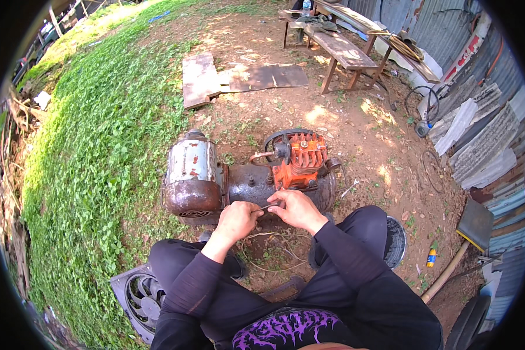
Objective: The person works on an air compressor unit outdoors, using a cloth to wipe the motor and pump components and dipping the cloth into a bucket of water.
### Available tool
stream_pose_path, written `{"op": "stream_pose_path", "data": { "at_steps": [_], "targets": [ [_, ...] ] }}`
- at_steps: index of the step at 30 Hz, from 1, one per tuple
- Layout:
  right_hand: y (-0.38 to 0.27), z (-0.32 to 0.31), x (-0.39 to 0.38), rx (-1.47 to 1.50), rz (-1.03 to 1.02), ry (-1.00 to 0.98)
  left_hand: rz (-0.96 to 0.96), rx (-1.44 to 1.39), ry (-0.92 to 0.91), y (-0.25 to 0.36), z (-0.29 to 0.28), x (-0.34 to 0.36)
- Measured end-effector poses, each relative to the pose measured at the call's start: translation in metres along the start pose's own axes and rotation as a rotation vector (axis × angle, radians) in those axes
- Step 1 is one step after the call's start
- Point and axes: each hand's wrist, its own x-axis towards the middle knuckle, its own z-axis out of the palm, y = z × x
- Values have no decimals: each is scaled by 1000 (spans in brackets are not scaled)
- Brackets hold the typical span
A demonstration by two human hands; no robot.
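Observation:
In front of me lies an air compressor with a dark, rusty tank (248, 182). On its left end sits a grey, rust-stained electric motor (191, 160). An orange finned pump head (306, 157) stands on the right, with a black flywheel (274, 139) behind it. Above the near side of the tank, my left hand (237, 219) is closed on one end of a thin dark rod-like piece (266, 207). My right hand (298, 209) pinches its other end. Fingers cover much of the piece, so its exact kind is unclear.
A radiator fan (143, 297) lies by my left leg, a metal basin (395, 242) beyond my right knee. A wrench (350, 187), a yellow bottle (431, 258) and a shovel (475, 224) are farther right. Wooden benches (347, 53) and boards (262, 77) lie beyond the compressor.

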Motion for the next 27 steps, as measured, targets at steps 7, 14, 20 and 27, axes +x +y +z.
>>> {"op": "stream_pose_path", "data": {
  "at_steps": [7, 14, 20, 27],
  "targets": [
    [9, 1, -2, -99, -35, 59, 86, -86, 116, 8, 0, 1],
    [-4, 3, -3, -16, -68, 38, 143, -231, 194, 5, -2, 6],
    [1, -5, 4, 29, -17, 102, -14, -266, 172, 11, -10, 7],
    [10, 4, 11, 333, -12, 230, 123, -313, 310, 6, -21, 5]
  ]
}}
